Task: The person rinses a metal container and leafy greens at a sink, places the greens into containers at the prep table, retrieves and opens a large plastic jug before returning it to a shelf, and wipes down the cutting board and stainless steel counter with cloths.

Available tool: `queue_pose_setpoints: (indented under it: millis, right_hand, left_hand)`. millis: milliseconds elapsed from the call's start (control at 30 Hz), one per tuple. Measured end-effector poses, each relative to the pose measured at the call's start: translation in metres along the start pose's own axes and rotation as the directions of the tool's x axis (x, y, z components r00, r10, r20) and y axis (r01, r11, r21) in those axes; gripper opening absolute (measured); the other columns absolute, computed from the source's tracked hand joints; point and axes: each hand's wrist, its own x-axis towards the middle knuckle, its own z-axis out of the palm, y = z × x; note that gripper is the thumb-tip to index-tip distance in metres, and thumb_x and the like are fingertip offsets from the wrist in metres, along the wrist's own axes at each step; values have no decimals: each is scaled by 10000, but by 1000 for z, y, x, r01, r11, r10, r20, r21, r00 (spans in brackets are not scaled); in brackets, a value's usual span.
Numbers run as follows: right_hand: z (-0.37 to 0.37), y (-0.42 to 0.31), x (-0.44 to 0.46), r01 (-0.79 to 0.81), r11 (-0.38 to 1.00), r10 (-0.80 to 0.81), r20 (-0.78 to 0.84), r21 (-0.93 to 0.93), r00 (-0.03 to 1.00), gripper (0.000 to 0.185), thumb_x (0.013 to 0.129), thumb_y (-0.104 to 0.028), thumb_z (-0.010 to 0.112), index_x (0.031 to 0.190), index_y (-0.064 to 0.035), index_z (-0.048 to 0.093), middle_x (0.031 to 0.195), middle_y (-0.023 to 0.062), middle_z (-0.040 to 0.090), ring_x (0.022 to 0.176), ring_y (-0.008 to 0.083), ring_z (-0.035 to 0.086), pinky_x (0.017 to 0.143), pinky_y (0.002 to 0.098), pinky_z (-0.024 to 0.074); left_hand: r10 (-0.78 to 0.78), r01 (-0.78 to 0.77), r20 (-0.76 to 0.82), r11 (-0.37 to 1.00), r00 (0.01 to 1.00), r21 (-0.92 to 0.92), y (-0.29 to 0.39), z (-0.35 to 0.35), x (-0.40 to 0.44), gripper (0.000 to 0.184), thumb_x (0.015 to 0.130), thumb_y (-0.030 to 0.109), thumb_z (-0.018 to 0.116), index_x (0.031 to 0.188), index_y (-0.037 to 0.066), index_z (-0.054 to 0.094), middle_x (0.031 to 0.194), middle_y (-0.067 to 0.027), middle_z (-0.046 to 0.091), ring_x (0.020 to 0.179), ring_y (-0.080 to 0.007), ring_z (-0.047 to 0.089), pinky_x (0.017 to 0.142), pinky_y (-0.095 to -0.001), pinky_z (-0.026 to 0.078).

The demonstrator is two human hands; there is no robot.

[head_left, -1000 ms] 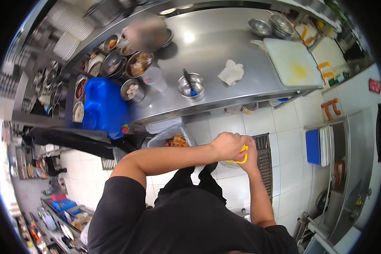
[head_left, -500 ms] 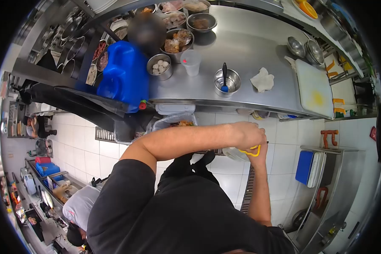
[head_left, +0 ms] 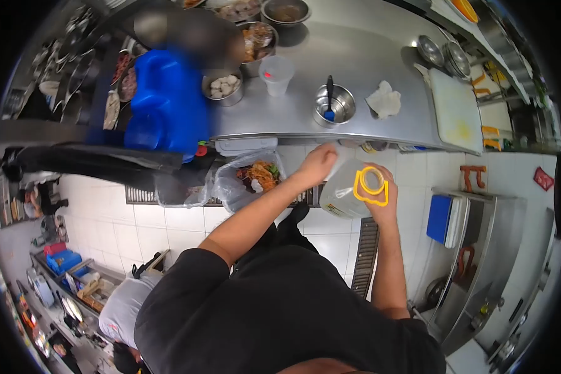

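Observation:
My right hand [head_left: 380, 187] grips a large clear jug [head_left: 341, 192] at its yellow handle and neck ring [head_left: 372, 181]. The round mouth in the ring faces up toward the camera. To the left of the jug, my left hand [head_left: 318, 165] has its fingers bent together. A pale, blurred thing shows by its fingertips, too unclear to name. Beyond the hands, a steel bowl [head_left: 343, 107] with a black and blue brush [head_left: 329, 100] stands on the steel counter [head_left: 380, 59], beside a crumpled white cloth [head_left: 384, 100].
Below the counter sits a lined bin [head_left: 227, 187] with food scraps. A blue container [head_left: 165, 106], a clear cup [head_left: 276, 73] and food bowls are at the left. A cutting board [head_left: 458, 112] lies at the right. Another person in grey [head_left: 125, 310] is at lower left.
My left hand has come away from the yellow handle and moved left. The jug is now more in view, its mouth uncovered by the hands, with my right hand still on it.

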Motion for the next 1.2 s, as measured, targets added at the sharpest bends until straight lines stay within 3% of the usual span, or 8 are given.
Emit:
queue_pose_setpoints:
  millis: [67, 200, 233, 433, 533, 633, 1000, 1200]
  right_hand:
    - [-2, -11, 10, -40, 998, 39, 21, 51, 999, 448, 718, -162, 846, 1120, -19, 706, 1147, 130, 713, 1103, 316, 649, 986, 391, 493]
    - [4, -24, 37, -235, 955, 222, 89, 179, 971, 386, 766, -124, 844, 1103, -2, 702, 1069, 110, 728, 958, 206, 697, 881, 322, 535]
    - [7, -23, 46, -248, 937, 229, 104, 246, 968, 408, 780, -173, 849, 1113, 12, 703, 1033, 101, 738, 919, 168, 699, 841, 308, 544]
    - [21, -36, 99, -381, 924, 370, 206, 16, 906, 487, 757, -345, 853, 1061, 18, 742, 958, 107, 763, 871, 171, 715, 793, 306, 549]
    - [27, -25, 116, -439, 897, 438, 246, -56, 864, 519, 754, -411, 841, 1023, 24, 754, 913, 121, 762, 821, 185, 721, 756, 319, 552]
    - [30, -16, 129, -474, 866, 500, 279, -157, 820, 547, 747, -458, 831, 1000, 22, 763, 901, 130, 762, 811, 205, 727, 749, 326, 553]
    - [28, -7, 160, -344, 786, 549, 322, -514, 771, 714, 713, -665, 734, 973, -2, 777, 913, 179, 761, 877, 300, 744, 778, 380, 554]
    - [31, -4, 170, -327, 764, 572, 349, -556, 743, 653, 749, -606, 751, 1024, -13, 773, 932, 148, 758, 885, 259, 729, 778, 356, 537]
  left_hand:
    - [-232, 247, 109, 958, 967, -149, -59, 18, -3, 289, 1025, 250, 476, 1146, 20, 604, 1064, -131, 658, 988, -242, 626, 916, -376, 498]
    - [-225, 230, 56, 899, 973, -372, -77, 50, 2, 335, 1065, 304, 440, 1133, 37, 630, 1058, -107, 688, 1012, -202, 632, 917, -337, 495]
    - [-267, 301, 141, 811, 953, -502, -70, 47, 5, 343, 1084, 301, 424, 1149, 37, 634, 1058, -73, 677, 991, -160, 607, 905, -314, 490]
    - [-300, 492, 391, 579, 870, -650, -72, 46, 19, 412, 1040, 265, 566, 1388, 45, 563, 1301, -100, 661, 1157, -211, 651, 983, -364, 531]
    - [-254, 485, 423, 600, 870, -636, -62, 52, 20, 473, 1039, 335, 575, 1416, 51, 540, 1276, -118, 670, 1146, -213, 652, 969, -360, 535]
    - [-331, 609, 512, 379, 792, -696, -69, 68, 21, 478, 1014, 323, 619, 1397, 45, 551, 1278, -126, 670, 1133, -230, 665, 962, -370, 547]
    - [-252, 596, 552, 152, 795, -789, -76, 105, 21, 385, 1027, 278, 599, 1322, 31, 595, 1238, -127, 694, 1084, -250, 703, 941, -398, 580]
    - [-211, 562, 537, 81, 817, -823, -78, 117, 21, 368, 1039, 267, 576, 1324, 34, 590, 1238, -131, 694, 1089, -243, 705, 946, -391, 583]
